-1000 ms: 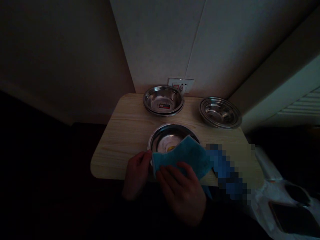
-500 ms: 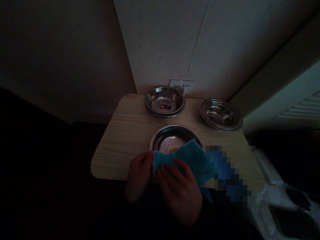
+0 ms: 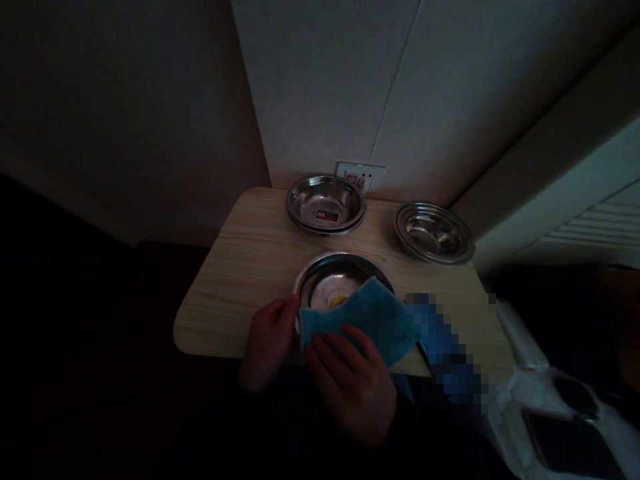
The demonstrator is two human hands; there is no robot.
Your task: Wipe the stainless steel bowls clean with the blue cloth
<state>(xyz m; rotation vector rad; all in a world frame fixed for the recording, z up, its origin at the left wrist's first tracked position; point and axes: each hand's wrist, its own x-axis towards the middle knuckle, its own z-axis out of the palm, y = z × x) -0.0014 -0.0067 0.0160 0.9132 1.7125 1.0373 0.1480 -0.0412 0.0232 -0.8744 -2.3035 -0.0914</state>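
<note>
A steel basin [image 3: 318, 283] with a yellow sticker on its bottom sits at the front of the small wooden table. My left hand [image 3: 269, 339] is closed on its left rim, thumb on top. A turquoise cloth [image 3: 373, 319] drapes over the near side of that basin. My right hand [image 3: 354, 388] presses the cloth against the near rim with bent fingers; the fingertips are partly hidden in its folds, and the cloth covers the near rim.
Two stacks of steel basins stand at the back, one on the left [image 3: 325, 205] and one on the right [image 3: 433, 233]. Behind them is a wall socket [image 3: 362, 176]. A dark phone [image 3: 573, 443] lies on a white surface at lower right. A blurred blue patch covers the table's right front.
The whole view has shifted slightly, so things appear a little further left. Both hands keep their places on the basin and cloth, with only slight movement.
</note>
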